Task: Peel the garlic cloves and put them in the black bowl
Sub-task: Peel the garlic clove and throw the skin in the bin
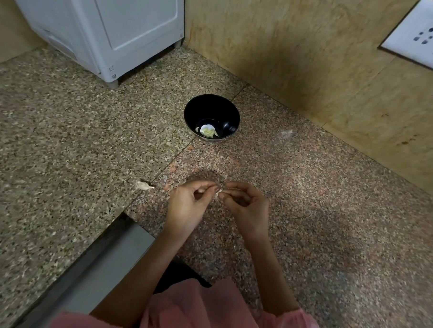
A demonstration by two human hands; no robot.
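Note:
A black bowl [212, 106] stands on the speckled granite counter [62, 137], with pale peeled garlic cloves [207, 131] at its bottom. My left hand [189, 204] and my right hand [246, 204] meet in front of the bowl, fingertips curled together round a small garlic clove [218, 193] that is mostly hidden between them. An unpeeled clove [144, 185] lies on the counter to the left of my left hand.
A white appliance [104, 27] stands at the back left. A tan stone wall [314, 56] rises behind the bowl, with a white socket plate [424, 34] at the top right. A scrap of garlic skin [286, 133] lies right of the bowl. A grey ledge [102, 265] runs at lower left.

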